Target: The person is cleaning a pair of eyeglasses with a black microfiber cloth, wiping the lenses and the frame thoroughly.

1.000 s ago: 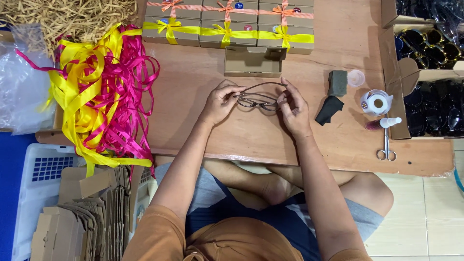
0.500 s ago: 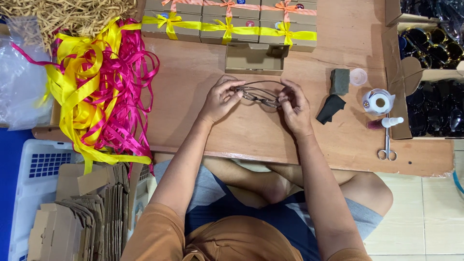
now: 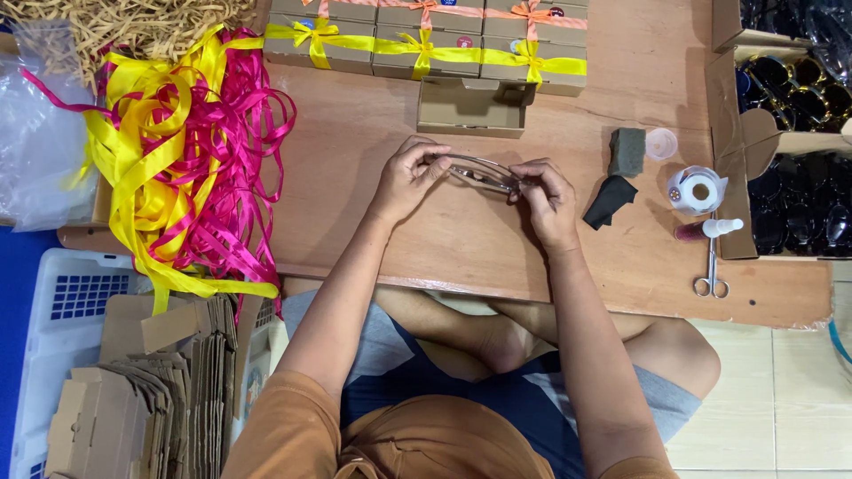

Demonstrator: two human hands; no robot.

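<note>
You sat at the low table (image 3: 497,257). Your left hand (image 3: 406,180) and right hand (image 3: 546,197) each had a closed grip on one end of a pair of glasses (image 3: 484,173), held just above the table between them. Beyond it an open cardboard box (image 3: 470,106) stood, then a row of ribbon-tied boxes (image 3: 426,44).

The single head camera looks steeply down, close over the wooden counter (image 3: 461,239), lap at the bottom.

Yellow and pink ribbons (image 3: 177,168) beside brown boxes (image 3: 426,40) tied with yellow bows.
</note>
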